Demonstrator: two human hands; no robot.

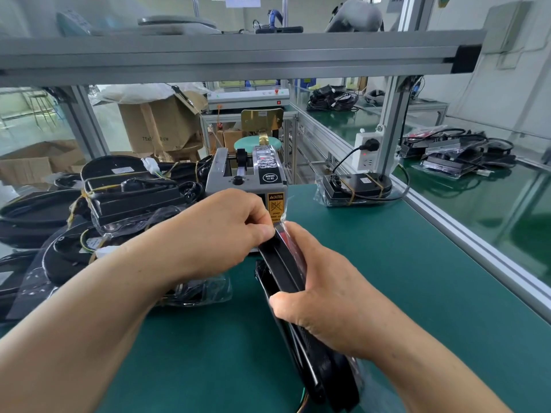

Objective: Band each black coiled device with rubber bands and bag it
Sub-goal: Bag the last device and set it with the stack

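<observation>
Hands together mid-mat, head view: left hand [226,222] pinched the bag [295,248] flap right at the dispenser [247,177] mouth. Right hand [316,281] clamped round the device [278,262], thumb on the near face, fingers behind. Device stood on edge on the mat [402,263], tilted, already in the bag, just in front of the dispenser. Likely step: fold flap, tape shut. To do it well: hold the right grip firm so nothing slides, pull the flap taut and flat over the top edge before taping, and don't trap the wires [301,405] at the low end. Tape on the fingers: couldn't tell. Banded pile [119,189] sat left, one bagged unit [354,186] beyond on the right.
</observation>
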